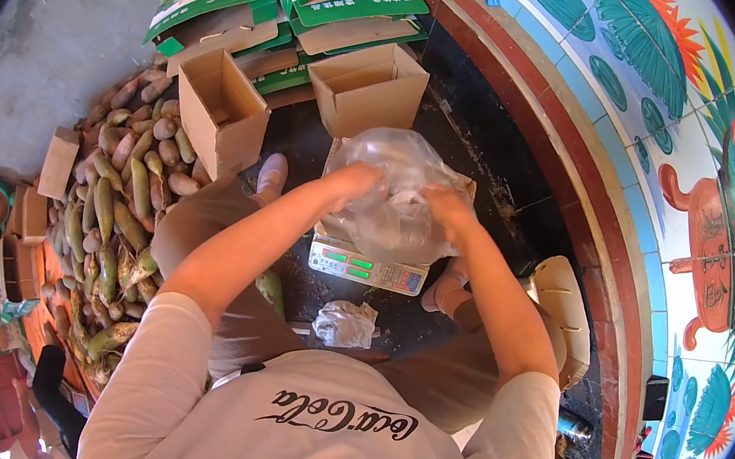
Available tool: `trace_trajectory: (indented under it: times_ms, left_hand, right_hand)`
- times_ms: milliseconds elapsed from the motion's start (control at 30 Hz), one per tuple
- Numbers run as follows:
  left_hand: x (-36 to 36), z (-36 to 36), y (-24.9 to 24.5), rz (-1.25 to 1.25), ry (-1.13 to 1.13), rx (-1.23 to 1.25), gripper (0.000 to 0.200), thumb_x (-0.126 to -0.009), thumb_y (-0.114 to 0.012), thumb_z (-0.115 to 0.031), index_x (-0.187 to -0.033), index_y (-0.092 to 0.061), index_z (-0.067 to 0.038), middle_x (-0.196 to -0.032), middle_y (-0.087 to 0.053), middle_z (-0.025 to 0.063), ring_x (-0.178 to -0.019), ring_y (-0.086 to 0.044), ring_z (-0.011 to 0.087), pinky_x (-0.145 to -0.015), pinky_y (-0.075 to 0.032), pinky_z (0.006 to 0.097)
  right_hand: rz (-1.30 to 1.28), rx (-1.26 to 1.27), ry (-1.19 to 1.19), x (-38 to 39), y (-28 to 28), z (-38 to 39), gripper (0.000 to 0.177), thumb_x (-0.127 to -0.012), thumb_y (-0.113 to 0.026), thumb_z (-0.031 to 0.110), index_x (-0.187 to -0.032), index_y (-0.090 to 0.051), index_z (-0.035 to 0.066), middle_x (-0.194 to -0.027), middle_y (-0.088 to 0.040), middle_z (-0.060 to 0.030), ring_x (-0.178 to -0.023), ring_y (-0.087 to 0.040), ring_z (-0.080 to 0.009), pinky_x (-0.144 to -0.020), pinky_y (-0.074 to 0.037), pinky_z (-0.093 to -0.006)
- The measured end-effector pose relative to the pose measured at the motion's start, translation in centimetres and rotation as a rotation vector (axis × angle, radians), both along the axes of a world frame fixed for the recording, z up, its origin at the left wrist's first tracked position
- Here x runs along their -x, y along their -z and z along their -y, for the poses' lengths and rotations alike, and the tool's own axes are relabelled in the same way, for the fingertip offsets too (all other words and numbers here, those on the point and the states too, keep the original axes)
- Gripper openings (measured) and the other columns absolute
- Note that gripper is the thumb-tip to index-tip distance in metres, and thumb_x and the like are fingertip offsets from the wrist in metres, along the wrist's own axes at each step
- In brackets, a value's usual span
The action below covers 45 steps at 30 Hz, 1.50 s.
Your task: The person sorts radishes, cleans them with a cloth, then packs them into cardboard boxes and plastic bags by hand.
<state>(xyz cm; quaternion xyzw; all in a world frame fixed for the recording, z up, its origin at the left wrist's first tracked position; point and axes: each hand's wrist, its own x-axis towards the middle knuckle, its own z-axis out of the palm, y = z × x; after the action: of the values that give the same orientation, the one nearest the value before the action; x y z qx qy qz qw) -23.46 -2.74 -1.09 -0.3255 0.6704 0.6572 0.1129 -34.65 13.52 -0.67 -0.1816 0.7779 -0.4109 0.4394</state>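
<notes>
A pile of vegetables [104,209] lay left of the person's legs. Ahead, a clear plastic bag [393,223] sat above a scale [368,266]. Both arms reached forward and inward, the left hand [358,183] and right hand [448,206] touching the bag's opposite sides, fingers partly hidden; whether they pinched it, I couldn't tell

Slanting left arm [251,236] far and to the right, right arm [495,291] far and to the left, both bare, bent at elbows. Holding left hand [358,181] and right hand [448,208] apart, backs up, fingers [375,177] pointed inward. Can't read exact finger pose, partly hidden.
</notes>
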Motion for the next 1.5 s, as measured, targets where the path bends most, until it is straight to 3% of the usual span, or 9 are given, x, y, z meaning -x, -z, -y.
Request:
trace_trajectory:
  times_ms: [233,267,500,600,733,1167,1267,1433,1500]
  left_hand:
    - [3.0,2.0,10.6,0.193,0.567,0.53,0.031,-0.078,-0.055,-0.022,-0.099,-0.065,-0.002,-0.097,-0.063,0.0161,-0.082,-0.059,0.0267,-0.072,-0.047,0.0386]
    - [4.4,2.3,10.7,0.356,0.889,0.66,0.035,-0.077,-0.061,-0.027,-0.102,-0.065,-0.003,-0.113,-0.059,0.0188,-0.1,-0.058,0.0286,-0.084,-0.045,0.0409]
    - [5.1,2.3,18.6,0.333,1.049,0.664,0.028,-0.075,-0.054,-0.017,-0.091,-0.068,-0.001,-0.098,-0.065,0.0189,-0.089,-0.062,0.034,-0.077,-0.048,0.0419]
    - [5.7,2.1,13.7,0.343,0.981,0.824,0.027,-0.075,-0.055,-0.02,-0.091,-0.068,-0.001,-0.099,-0.064,0.0189,-0.092,-0.062,0.0331,-0.079,-0.048,0.0402]
    - [4.7,2.5,8.6,0.158,0.818,0.846,0.028,-0.071,-0.064,-0.021,-0.088,-0.067,0.001,-0.092,-0.063,0.0212,-0.09,-0.062,0.031,-0.08,-0.048,0.037]
    - [-3.4,4.5,-1.1,-0.207,-0.044,0.061,0.048,-0.074,-0.062,-0.009,-0.119,-0.05,0.006,-0.089,-0.063,0.0129,-0.07,-0.06,0.0177,-0.06,-0.049,0.0284]
    - [-3.8,4.7,-2.9,-0.215,-0.329,0.252,0.039,-0.077,-0.063,-0.015,-0.11,-0.055,0.004,-0.087,-0.063,0.0118,-0.068,-0.059,0.016,-0.063,-0.048,0.027]
    - [-4.3,6.5,-2.5,-0.162,-0.147,0.444,0.022,-0.086,-0.055,-0.02,-0.091,-0.058,0.001,-0.078,-0.061,0.0074,-0.063,-0.056,0.0119,-0.06,-0.045,0.0265]
    - [-3.8,5.7,-3.1,-0.201,-0.193,0.338,0.022,-0.088,-0.051,-0.019,-0.089,-0.058,0.002,-0.078,-0.063,0.0093,-0.066,-0.059,0.0133,-0.06,-0.046,0.0273]
  right_hand:
    - [-0.205,-0.424,-0.664,2.8,8.6,7.2,0.037,-0.087,-0.045,0.024,-0.116,-0.057,0.005,-0.126,-0.052,-0.0119,-0.111,-0.051,-0.0269,-0.092,-0.041,-0.0406]
    - [-0.277,-0.502,-0.757,3.0,9.2,7.9,0.037,-0.086,-0.046,0.025,-0.116,-0.058,0.006,-0.126,-0.052,-0.0119,-0.112,-0.051,-0.0277,-0.093,-0.041,-0.0403]
    - [-0.531,-0.435,-0.935,4.6,21.0,6.4,0.031,-0.081,-0.05,0.021,-0.104,-0.065,0.005,-0.112,-0.061,-0.0143,-0.098,-0.06,-0.0296,-0.08,-0.048,-0.0396]
    - [-0.509,-0.598,-1.15,4.3,17.2,9.2,0.037,-0.08,-0.052,0.015,-0.116,-0.059,0.01,-0.126,-0.052,-0.0116,-0.114,-0.052,-0.0265,-0.093,-0.043,-0.0398]
    - [-0.482,-0.539,-0.883,5.1,12.4,7.3,0.031,-0.081,-0.05,0.014,-0.108,-0.061,0.004,-0.113,-0.058,-0.0186,-0.106,-0.056,-0.0308,-0.088,-0.045,-0.0378]
    - [-0.414,0.005,-0.046,6.2,0.1,-4.6,0.023,-0.082,-0.06,0.02,-0.093,-0.059,0.0,-0.095,-0.06,-0.0183,-0.086,-0.06,-0.0286,-0.075,-0.045,-0.0369]
    - [-0.729,0.014,-0.041,6.8,0.5,-5.8,0.02,-0.085,-0.056,0.019,-0.088,-0.059,0.0,-0.087,-0.058,-0.0177,-0.082,-0.057,-0.0329,-0.073,-0.044,-0.0395]
    - [-1.549,0.165,-0.123,3.7,-3.8,-4.0,0.014,-0.079,-0.056,0.014,-0.087,-0.06,0.003,-0.09,-0.057,-0.0176,-0.085,-0.058,-0.0362,-0.074,-0.045,-0.0434]
    - [-1.161,0.112,-0.348,0.7,-4.9,-1.9,0.018,-0.081,-0.052,0.014,-0.095,-0.056,0.004,-0.095,-0.058,-0.0164,-0.086,-0.056,-0.0354,-0.078,-0.045,-0.0429]
